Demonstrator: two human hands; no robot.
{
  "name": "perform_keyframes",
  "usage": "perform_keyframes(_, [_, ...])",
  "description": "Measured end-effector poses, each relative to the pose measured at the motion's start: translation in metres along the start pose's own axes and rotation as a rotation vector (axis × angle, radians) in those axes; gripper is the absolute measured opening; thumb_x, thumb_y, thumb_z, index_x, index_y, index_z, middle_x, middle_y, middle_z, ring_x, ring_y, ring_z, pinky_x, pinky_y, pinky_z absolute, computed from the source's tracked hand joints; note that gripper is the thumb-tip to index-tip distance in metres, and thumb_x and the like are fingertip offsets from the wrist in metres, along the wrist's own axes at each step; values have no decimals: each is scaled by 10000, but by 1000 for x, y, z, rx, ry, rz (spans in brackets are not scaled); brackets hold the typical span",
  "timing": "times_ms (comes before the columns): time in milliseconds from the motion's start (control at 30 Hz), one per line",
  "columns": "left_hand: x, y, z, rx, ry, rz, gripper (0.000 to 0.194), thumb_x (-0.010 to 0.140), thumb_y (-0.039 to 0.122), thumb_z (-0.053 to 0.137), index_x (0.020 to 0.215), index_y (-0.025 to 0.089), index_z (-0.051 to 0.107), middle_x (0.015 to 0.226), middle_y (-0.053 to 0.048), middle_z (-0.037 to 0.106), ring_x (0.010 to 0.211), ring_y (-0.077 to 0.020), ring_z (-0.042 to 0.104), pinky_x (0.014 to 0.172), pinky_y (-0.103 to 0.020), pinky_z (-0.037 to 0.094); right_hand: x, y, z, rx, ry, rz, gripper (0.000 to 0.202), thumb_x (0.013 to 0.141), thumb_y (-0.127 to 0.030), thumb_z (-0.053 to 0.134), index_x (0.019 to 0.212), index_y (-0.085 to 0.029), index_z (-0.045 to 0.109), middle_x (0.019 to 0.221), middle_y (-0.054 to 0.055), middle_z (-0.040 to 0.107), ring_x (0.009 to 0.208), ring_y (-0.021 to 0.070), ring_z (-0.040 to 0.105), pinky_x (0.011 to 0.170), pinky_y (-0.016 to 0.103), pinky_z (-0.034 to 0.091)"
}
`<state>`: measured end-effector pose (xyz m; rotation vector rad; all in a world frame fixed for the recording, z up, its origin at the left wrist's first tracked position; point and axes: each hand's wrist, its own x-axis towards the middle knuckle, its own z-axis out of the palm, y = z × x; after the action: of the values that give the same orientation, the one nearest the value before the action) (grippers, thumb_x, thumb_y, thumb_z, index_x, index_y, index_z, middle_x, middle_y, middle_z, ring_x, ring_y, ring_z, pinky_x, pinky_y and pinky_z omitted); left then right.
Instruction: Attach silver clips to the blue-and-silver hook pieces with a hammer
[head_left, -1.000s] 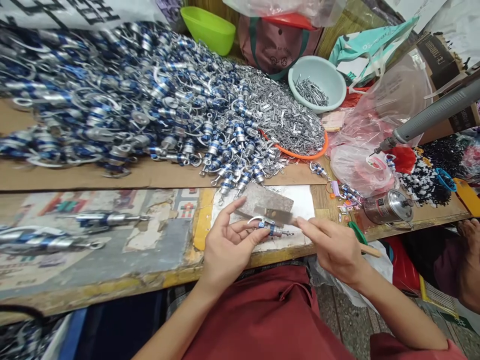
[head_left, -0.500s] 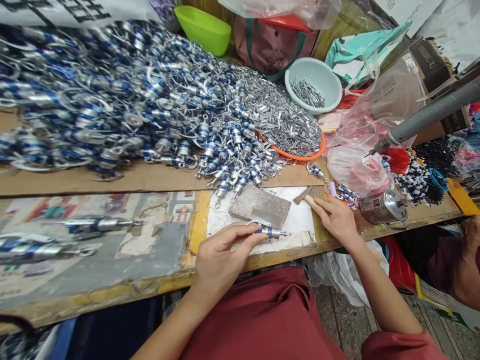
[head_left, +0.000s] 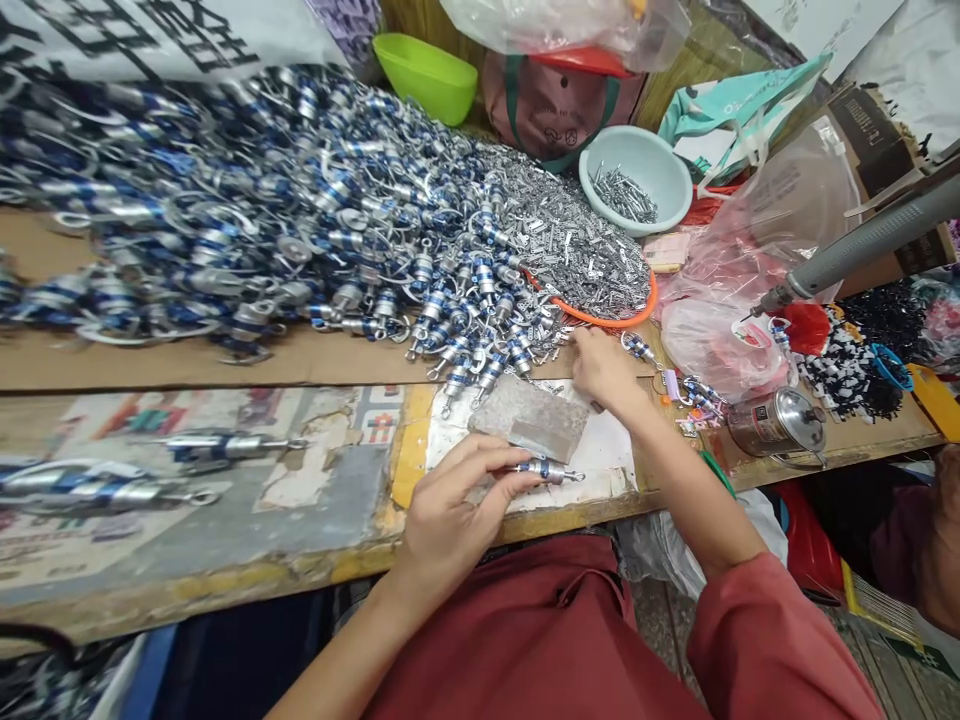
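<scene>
Here, the left hand [head_left: 457, 500] is pinching one blue piece [head_left: 553, 471], maybe unfinished; the right hand [head_left: 602, 370] is hiding its grip.

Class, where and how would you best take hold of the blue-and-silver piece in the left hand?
Probably pinch the blue-and-silver piece across its exposed barrel, coming from the right: the left hand covers the other end, while the barrel and small end loop point rightward, uncovered.
</scene>
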<state>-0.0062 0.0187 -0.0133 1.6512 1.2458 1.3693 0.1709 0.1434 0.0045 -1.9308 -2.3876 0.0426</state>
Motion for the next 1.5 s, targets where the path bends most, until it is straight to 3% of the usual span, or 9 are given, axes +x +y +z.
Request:
perform_keyframes(167, [-3, -3, 0, -68, 17, -86, 235, 723, 262, 704, 953, 218, 684, 723, 2, 649, 645, -131, 601, 673, -260, 521, -45, -4, -18, 579, 163, -83, 107, 785, -157, 578, 827, -155, 676, 813, 42, 700, 725, 137, 642, 668, 253, 525])
perform_keyframes(367, [0, 4, -4, -33, -11, -106, 302, 738, 279, 682, 1036, 232, 679, 712, 3, 646, 641, -126, 595, 670, -252, 522, -98, -42, -23, 1148, 105, -335, 98, 782, -178, 628, 725, -153, 703, 731, 59, 715, 709, 136, 667, 693, 266, 552])
perform_keyframes(667, [3, 9, -7, -87, 0, -15, 198, 708, 204, 701, 887, 278, 739, 730, -6, 699, 612, -130, 621, 587, -235, 518, -100, -38, -18, 1119, 122, -324, 106, 793, -223, 636, 735, -169, 707, 743, 58, 718, 721, 138, 671, 700, 267, 566])
perform_keyframes(767, [3, 10, -9, -194, -10, -46, 195, 682, 156, 712, 807, 300, 751, 682, 17, 678, 591, -109, 607, 544, -199, 492, -105, -37, -20, 1034, 140, -433, 149, 851, -238, 575, 794, -175, 697, 774, 56, 715, 766, 131, 671, 731, 260, 565])
perform_keyframes(933, [6, 18, -13, -297, -21, -308, 62, 663, 216, 731, 657, 276, 748, 655, 12, 676, 615, -122, 625, 562, -196, 502, -119, -27, -18, 570, 420, -724, 181, 863, -130, 527, 982, -146, 663, 948, 92, 695, 973, 153, 637, 824, 260, 542])
perform_keyframes(1100, [13, 22, -20, -179, -131, -204, 50, 678, 240, 716, 639, 259, 741, 633, 1, 671, 582, -130, 616, 550, -212, 506, -119, -18, -21, 346, 419, -884, 259, 911, -128, 406, 970, -124, 658, 988, 91, 706, 1045, 174, 626, 887, 287, 541])
perform_keyframes(1267, [13, 20, -23, -108, -157, -126, 64, 704, 257, 692, 662, 267, 739, 767, -13, 703, 728, -157, 661, 695, -243, 535, -115, -23, -16, 475, 504, -815, 172, 857, -82, 502, 906, -101, 666, 921, 117, 719, 942, 167, 663, 824, 269, 560])
perform_keyframes(1333, [10, 19, -20, -186, -162, -248, 57, 686, 290, 712, 722, 262, 746, 805, -18, 727, 761, -177, 678, 740, -274, 554, -117, -27, -14, 557, 495, -719, 175, 840, -65, 518, 893, -115, 677, 916, 117, 719, 885, 148, 672, 769, 242, 565])
perform_keyframes(1500, [-1, 21, -7, -403, -80, -608, 483, 524, 346, 820, 971, 199, 711, 865, -41, 748, 758, -210, 701, 733, -311, 588, -113, -25, -26, 798, 249, -529, 113, 829, -191, 611, 839, -139, 711, 854, 87, 722, 773, 120, 678, 690, 194, 557])
